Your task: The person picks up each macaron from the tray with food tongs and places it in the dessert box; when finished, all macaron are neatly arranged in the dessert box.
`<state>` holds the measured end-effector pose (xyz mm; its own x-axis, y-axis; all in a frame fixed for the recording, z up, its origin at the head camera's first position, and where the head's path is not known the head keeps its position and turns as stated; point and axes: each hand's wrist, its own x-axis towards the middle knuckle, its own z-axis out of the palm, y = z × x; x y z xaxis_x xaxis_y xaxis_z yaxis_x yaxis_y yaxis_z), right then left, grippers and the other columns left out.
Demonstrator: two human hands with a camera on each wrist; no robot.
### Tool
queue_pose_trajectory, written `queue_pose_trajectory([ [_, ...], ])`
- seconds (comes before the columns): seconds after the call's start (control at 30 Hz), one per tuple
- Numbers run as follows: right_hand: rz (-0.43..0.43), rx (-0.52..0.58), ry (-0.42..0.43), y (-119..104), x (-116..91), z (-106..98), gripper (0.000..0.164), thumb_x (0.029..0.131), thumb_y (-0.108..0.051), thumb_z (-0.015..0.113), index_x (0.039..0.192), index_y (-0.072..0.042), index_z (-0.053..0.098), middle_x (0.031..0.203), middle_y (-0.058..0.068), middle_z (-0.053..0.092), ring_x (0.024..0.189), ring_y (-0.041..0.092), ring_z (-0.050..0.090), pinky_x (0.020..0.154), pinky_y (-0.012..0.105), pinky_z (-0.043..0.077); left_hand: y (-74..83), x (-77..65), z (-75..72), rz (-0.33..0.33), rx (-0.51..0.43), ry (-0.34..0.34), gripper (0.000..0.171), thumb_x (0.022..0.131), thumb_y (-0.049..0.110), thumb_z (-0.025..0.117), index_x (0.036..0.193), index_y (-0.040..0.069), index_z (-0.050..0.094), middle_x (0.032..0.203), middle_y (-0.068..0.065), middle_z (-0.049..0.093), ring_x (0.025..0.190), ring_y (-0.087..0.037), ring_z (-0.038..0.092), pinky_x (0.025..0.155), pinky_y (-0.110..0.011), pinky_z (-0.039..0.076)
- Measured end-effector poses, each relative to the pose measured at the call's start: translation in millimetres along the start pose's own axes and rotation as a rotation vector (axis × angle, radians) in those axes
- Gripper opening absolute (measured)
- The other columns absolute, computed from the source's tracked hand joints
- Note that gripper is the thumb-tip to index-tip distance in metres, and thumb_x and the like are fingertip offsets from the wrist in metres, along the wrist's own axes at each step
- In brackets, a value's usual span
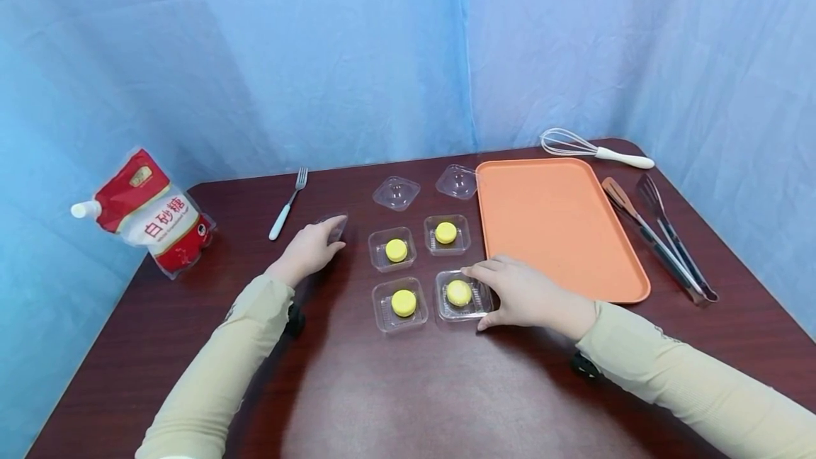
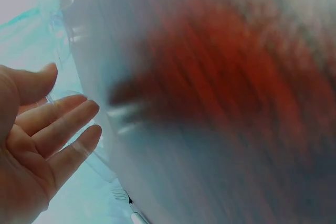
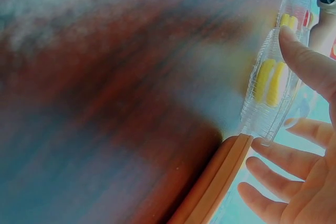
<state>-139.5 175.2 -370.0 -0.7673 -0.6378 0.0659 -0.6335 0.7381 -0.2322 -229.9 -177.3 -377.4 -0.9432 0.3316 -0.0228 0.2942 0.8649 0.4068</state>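
My right hand (image 1: 519, 292) spans the near right clear plastic box (image 1: 449, 315), thumb at its near edge and fingers at its far edge. Inside that box lies a yellow macaron (image 3: 270, 82). Between the thumb and fingers of my left hand (image 1: 310, 250) is a clear plastic lid (image 1: 339, 227), partly hidden by the hand. Yellow macarons (image 1: 397, 251) also sit in the other clear boxes: the far left box (image 1: 376, 261), the far right box (image 1: 436, 249) and the near left box (image 1: 382, 317).
Two clear lids (image 1: 397, 193) lie behind the boxes. An orange tray (image 1: 554, 225) stands to the right, with a whisk (image 1: 615, 154) behind it and tongs (image 1: 669, 250) beside it. At left are a fork (image 1: 288, 205) and a red-and-white sugar bag (image 1: 156, 214).
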Motion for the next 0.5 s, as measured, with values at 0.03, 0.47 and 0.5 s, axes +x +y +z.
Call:
queue_pose_trajectory([
  [0.03, 0.0, 0.001, 0.001, 0, 0, 0, 0.08, 0.062, -0.043, 0.085, 0.127, -0.005, 0.057, 0.119, 0.009, 0.063, 0.107, 0.027, 0.056, 0.092, 0.043, 0.047, 0.9, -1.1, -0.4, -0.002, -0.006, 0.005, 0.055, 0.093, 0.011, 0.059, 0.143, 0.003, 0.039, 0.126, -0.022, 0.059, 0.115, -0.032, 0.058, 0.094, -0.048, 0.047],
  [0.47, 0.005, 0.019, -0.009, 0, 0, 1, 0.08, 0.063, -0.043, 0.085, 0.128, -0.005, 0.056, 0.119, 0.009, 0.063, 0.108, 0.026, 0.056, 0.092, 0.042, 0.047, 7.2, -17.5, -8.9, -0.019, -0.092, 0.13, 0.044, 0.093, -0.002, 0.049, 0.138, 0.001, 0.047, 0.107, -0.018, 0.068, 0.095, -0.03, 0.066, 0.074, -0.04, 0.052],
  [0.5, 0.007, 0.022, -0.011, 1, 0, 1, 0.08, 0.063, -0.042, 0.085, 0.128, -0.005, 0.056, 0.12, 0.009, 0.063, 0.108, 0.027, 0.056, 0.092, 0.042, 0.047, 6.9, -18.4, -10.0, -0.025, -0.113, 0.147, 0.044, 0.094, -0.002, 0.049, 0.137, 0.002, 0.047, 0.105, -0.017, 0.068, 0.093, -0.029, 0.066, 0.072, -0.039, 0.051],
])
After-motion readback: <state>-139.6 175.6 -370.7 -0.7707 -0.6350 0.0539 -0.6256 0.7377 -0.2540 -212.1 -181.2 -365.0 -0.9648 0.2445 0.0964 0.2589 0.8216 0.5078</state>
